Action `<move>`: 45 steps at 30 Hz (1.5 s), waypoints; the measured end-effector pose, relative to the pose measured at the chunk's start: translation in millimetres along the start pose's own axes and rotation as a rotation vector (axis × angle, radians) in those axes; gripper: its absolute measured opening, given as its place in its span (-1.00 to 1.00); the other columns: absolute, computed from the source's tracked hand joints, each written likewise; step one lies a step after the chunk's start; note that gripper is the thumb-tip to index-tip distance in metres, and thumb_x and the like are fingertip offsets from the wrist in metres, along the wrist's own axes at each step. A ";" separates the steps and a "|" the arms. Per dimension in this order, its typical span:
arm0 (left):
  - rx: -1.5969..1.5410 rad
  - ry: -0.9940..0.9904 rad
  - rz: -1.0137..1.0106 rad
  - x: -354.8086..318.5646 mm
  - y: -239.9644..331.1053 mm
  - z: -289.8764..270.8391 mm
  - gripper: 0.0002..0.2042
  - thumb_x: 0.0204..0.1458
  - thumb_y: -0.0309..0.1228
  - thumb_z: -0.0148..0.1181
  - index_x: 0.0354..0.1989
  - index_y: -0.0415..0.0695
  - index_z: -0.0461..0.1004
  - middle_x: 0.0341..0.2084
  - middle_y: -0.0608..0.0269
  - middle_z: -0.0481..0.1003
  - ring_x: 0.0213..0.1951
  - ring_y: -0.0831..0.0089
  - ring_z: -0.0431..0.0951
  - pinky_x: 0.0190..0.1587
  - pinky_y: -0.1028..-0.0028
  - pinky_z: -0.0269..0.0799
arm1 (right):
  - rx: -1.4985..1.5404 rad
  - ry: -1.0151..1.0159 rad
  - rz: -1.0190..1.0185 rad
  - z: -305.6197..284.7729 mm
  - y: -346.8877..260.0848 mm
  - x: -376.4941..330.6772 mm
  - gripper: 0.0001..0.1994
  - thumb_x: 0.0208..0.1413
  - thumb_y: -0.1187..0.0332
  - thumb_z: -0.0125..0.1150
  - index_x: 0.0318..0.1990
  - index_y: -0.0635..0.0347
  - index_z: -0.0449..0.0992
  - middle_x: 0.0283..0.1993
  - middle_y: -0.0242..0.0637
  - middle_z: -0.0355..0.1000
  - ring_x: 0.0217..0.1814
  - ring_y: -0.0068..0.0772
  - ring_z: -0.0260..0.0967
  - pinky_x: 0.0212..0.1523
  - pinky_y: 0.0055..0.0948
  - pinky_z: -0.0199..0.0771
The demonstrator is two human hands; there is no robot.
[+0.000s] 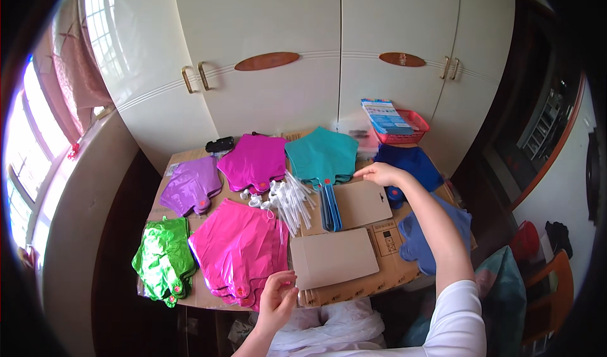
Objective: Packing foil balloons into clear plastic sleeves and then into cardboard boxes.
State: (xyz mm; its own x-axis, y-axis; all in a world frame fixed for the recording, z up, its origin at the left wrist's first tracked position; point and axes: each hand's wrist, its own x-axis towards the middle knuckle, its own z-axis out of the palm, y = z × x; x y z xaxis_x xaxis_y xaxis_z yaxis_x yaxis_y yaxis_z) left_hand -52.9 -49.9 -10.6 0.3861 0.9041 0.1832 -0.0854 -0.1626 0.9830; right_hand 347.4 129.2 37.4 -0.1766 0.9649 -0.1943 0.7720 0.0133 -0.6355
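My right hand (379, 174) reaches over the cardboard with its fingers stretched to the left and nothing visible in them. Its fingertips are by the right edge of a teal pile of flat foil balloons (321, 153); whether they touch it I cannot tell. Beneath that hand lies a brown card (363, 205) with a hang hole. My left hand (277, 301) is loosely curled at the near edge, thumb and fingers apart, seemingly holding nothing. It is between a pink pile of foil balloons (237, 249) and a second brown card (335, 259). A blue-edged stack of packets (329, 208) stands between the cards.
White plastic sticks (291, 205) with small cups lie mid-table. Around them are lavender (190, 183), magenta (256, 161), green (163, 256), navy (414, 164) and blue foil balloons (442, 230). A red basket (414, 129) with a blue package stands at the back, before white cabinets (265, 104).
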 end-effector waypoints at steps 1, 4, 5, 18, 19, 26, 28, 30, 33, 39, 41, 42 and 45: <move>0.046 -0.022 0.011 -0.8 -0.1 -1.6 -0.65 0.04 -0.61 0.04 0.03 -0.28 0.23 0.01 0.08 0.27 0.05 0.46 0.28 0.01 0.53 0.25 | -0.152 0.169 -0.107 6.2 -1.1 -4.4 -0.71 0.12 0.38 0.00 -0.02 0.24 0.44 -0.11 -0.07 0.45 -0.11 -0.20 0.41 -0.06 -0.41 0.35; 0.054 -0.090 -0.011 0.0 3.8 -0.7 -0.57 0.02 -0.60 0.06 0.10 -0.28 0.17 0.14 -0.03 0.13 0.21 0.33 0.13 0.18 0.44 0.09 | -0.277 0.666 -0.193 34.0 0.6 -34.8 -0.69 0.11 0.35 0.01 -0.01 0.29 0.40 -0.05 -0.03 0.38 -0.03 -0.11 0.35 0.01 -0.36 0.32; -0.022 -0.088 -0.052 -3.5 4.8 0.8 -0.54 0.02 -0.59 0.06 0.12 -0.28 0.14 0.19 -0.06 0.06 0.25 0.31 0.06 0.22 0.42 0.03 | -0.119 0.556 -0.101 43.7 -16.2 -54.9 -0.67 0.11 0.32 0.03 -0.01 0.31 0.39 -0.02 -0.02 0.34 0.02 -0.10 0.30 0.05 -0.33 0.28; -0.208 -0.220 -0.210 16.1 -0.7 2.1 -0.43 0.05 -0.57 0.04 0.23 -0.26 -0.05 0.31 -0.13 -0.25 0.35 0.30 -0.34 0.30 0.40 -0.36 | -0.032 0.463 -0.085 148.3 -51.1 -174.2 -0.58 0.05 0.26 0.14 -0.01 0.39 0.39 0.07 -0.08 0.29 0.12 -0.06 0.16 0.14 -0.25 0.14; -0.220 -0.222 -0.214 16.1 -0.8 1.6 -0.43 0.04 -0.58 0.03 0.23 -0.26 -0.06 0.31 -0.13 -0.25 0.35 0.30 -0.34 0.30 0.40 -0.37 | 0.002 0.458 -0.080 147.2 -52.3 -175.2 -0.58 0.05 0.28 0.13 0.02 0.37 0.38 0.09 -0.09 0.29 0.14 -0.08 0.16 0.15 -0.26 0.12; -0.299 -0.217 -0.231 13.2 -1.3 2.4 -0.41 0.03 -0.61 0.02 0.23 -0.27 -0.09 0.31 -0.12 -0.27 0.36 0.28 -0.37 0.31 0.39 -0.40 | -0.041 0.575 -0.119 142.1 -73.2 -183.5 -0.62 -0.01 0.34 0.18 -0.08 0.46 0.41 0.07 -0.06 0.32 -0.02 -0.07 0.30 0.02 -0.27 0.29; -0.293 -0.221 -0.229 13.9 -0.5 3.3 -0.41 0.02 -0.61 0.01 0.23 -0.28 -0.09 0.31 -0.11 -0.27 0.36 0.29 -0.37 0.31 0.39 -0.40 | -0.189 0.594 -0.123 143.0 -79.7 -184.7 -0.62 -0.05 0.38 0.20 -0.09 0.46 0.40 0.07 -0.07 0.32 -0.04 -0.08 0.31 -0.01 -0.29 0.32; -0.284 -0.224 -0.219 14.4 -1.2 4.2 -0.41 0.02 -0.62 0.01 0.23 -0.28 -0.09 0.31 -0.11 -0.27 0.36 0.29 -0.37 0.31 0.39 -0.40 | -0.196 0.581 -0.111 145.6 -79.8 -182.7 -0.60 -0.08 0.40 0.21 -0.08 0.47 0.39 0.08 -0.07 0.32 -0.04 -0.09 0.31 -0.02 -0.30 0.32; -0.308 -0.222 -0.239 13.1 -1.2 3.4 -0.40 0.02 -0.63 0.00 0.23 -0.28 -0.10 0.31 -0.10 -0.29 0.36 0.30 -0.39 0.31 0.39 -0.41 | -0.005 0.594 -0.079 147.4 -79.0 -179.8 -0.59 -0.07 0.46 0.21 -0.03 0.46 0.37 0.10 -0.08 0.31 -0.03 -0.27 0.34 -0.03 -0.41 0.33; -0.366 -0.181 -0.215 12.3 0.3 4.4 -0.31 -0.05 -0.65 0.07 0.26 -0.21 -0.15 0.29 -0.04 -0.17 0.34 0.28 -0.25 0.31 0.37 -0.39 | 1.144 0.509 -0.130 157.5 -83.1 -177.7 -0.43 0.01 0.67 0.04 0.22 0.36 0.07 0.05 -0.10 0.34 0.02 -0.50 0.33 0.03 -0.53 0.31; -0.375 -0.092 -0.076 11.5 -2.5 5.9 -0.26 -0.09 -0.68 0.10 0.27 -0.16 -0.16 0.27 -0.01 -0.14 0.33 0.28 -0.20 0.30 0.33 -0.27 | 1.178 0.415 -0.132 158.0 -77.2 -180.5 -0.43 0.01 0.70 0.02 0.23 0.35 0.07 0.06 -0.13 0.33 0.03 -0.51 0.32 0.03 -0.55 0.31; -0.378 -0.047 -0.005 13.1 0.9 7.7 -0.24 -0.11 -0.69 0.11 0.27 -0.14 -0.16 0.26 0.00 -0.12 0.32 0.27 -0.18 0.29 0.31 -0.22 | 1.194 0.367 -0.134 158.1 -75.3 -181.8 -0.43 0.01 0.71 0.01 0.23 0.35 0.07 0.07 -0.14 0.33 0.03 -0.52 0.32 0.03 -0.55 0.31; -0.456 -0.001 -0.059 18.8 22.7 6.2 -0.30 -0.09 -0.70 0.13 0.24 -0.11 -0.07 0.07 0.06 0.21 0.14 0.31 0.21 0.12 0.37 0.19 | 1.144 0.401 -0.247 166.3 -66.9 -184.4 -0.67 0.03 0.65 0.07 0.00 0.31 0.35 -0.09 -0.25 0.41 -0.06 -0.54 0.35 0.00 -0.55 0.31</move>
State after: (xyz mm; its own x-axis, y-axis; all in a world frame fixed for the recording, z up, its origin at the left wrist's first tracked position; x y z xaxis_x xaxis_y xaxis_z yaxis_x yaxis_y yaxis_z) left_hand -41.9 -39.1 15.2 0.4037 0.9060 0.1275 -0.4585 0.0797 0.8851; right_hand 226.7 -93.2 -8.6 0.1139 0.9839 0.1378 -0.2686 0.1641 -0.9492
